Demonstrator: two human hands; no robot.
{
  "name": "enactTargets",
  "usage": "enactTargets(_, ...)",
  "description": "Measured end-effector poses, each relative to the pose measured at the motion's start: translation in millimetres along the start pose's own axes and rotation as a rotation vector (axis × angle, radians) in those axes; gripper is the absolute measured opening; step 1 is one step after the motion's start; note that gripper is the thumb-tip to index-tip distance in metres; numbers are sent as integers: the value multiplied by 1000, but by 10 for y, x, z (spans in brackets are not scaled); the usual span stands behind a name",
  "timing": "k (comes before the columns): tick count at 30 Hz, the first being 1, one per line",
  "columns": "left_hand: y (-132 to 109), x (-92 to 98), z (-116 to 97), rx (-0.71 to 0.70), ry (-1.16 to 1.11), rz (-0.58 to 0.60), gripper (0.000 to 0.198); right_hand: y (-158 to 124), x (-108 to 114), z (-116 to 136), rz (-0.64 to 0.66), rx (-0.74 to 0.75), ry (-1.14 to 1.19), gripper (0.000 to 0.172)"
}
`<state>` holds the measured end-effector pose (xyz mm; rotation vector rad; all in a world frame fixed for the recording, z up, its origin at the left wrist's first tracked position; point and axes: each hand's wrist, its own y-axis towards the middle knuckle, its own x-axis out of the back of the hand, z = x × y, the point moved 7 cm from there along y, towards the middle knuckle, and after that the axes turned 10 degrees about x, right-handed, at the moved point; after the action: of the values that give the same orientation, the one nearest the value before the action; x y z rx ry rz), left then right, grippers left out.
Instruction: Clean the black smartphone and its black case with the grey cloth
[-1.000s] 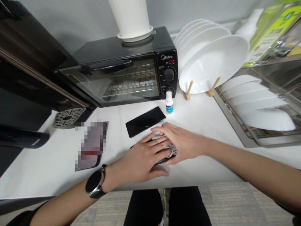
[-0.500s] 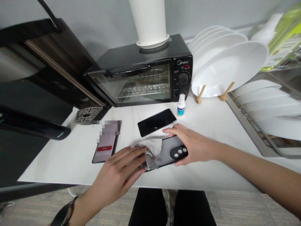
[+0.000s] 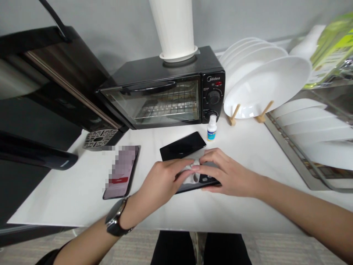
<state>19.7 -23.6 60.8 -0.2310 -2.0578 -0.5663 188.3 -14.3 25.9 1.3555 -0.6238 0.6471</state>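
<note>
Cloth (image 3: 193,170) bunched under the close-set fingers of my left hand (image 3: 160,176), I'm wiping the phone (image 3: 193,188) on the white counter (image 3: 55,198), my right hand (image 3: 228,175) curled over its edge, and more wiping calls for a steady hold.

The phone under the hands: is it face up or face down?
Face down: the phone shows its back, camera bump upward.
</note>
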Motion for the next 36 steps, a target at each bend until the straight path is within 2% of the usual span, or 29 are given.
enactTargets(4, 224, -49, -87, -63, 83, 32, 17, 16, 74, -50, -45, -67, -106, 56)
enactTargets(7, 199, -51, -65, -85, 85, -33, 13, 51, 132, -60, -69, -69, -82, 35)
enactTargets(9, 144, -35, 13, -36, 25, -69, 20, 62, 197, -65, -115, -63, -70, 22)
enactTargets(11, 104, -22, 146, 71, -105, -77, 36, 57, 263, -77, -157, -63, -76, 23)
enactTargets(13, 83, -33, 277, 179, -259, -70, 42, 43, 323, -101, -184, -86, -106, 26)
enactTargets(15, 68, -86, 351, 253, -379, -47, 37, 27, 383, -131, -209, -145, -141, 28)
enactTargets(18, 29, -216, 319, 278, -433, 17, 23, 32, 430, -106, -212, -205, -177, 24)
enactTargets(22, -48, -254, 153, 161, -410, 7, 23, 112, 379, 43, -141, -162, -254, 15)
enactTargets(24, -67, -254, 116, 117, -428, 18, 26, 159, 292, 103, -53, -101, -291, 24)
enactTargets(26, -65, -304, 126, 118, -473, 97, 26, 181, 208, 128, 21, -38, -294, 25)
enactTargets(30, -48, -454, 179, 153, -493, 247, 36, 144, 186, 67, 48, -23, -309, 17)
enactTargets(33, -46, -500, 181, 133, -475, 217, 36, 118, 170, 53, 86, -42, -366, 14)
enactTargets(36, -87, -544, 167, 96, -464, 191, 23, 200, 75, 159, 122, -50, -455, 22)
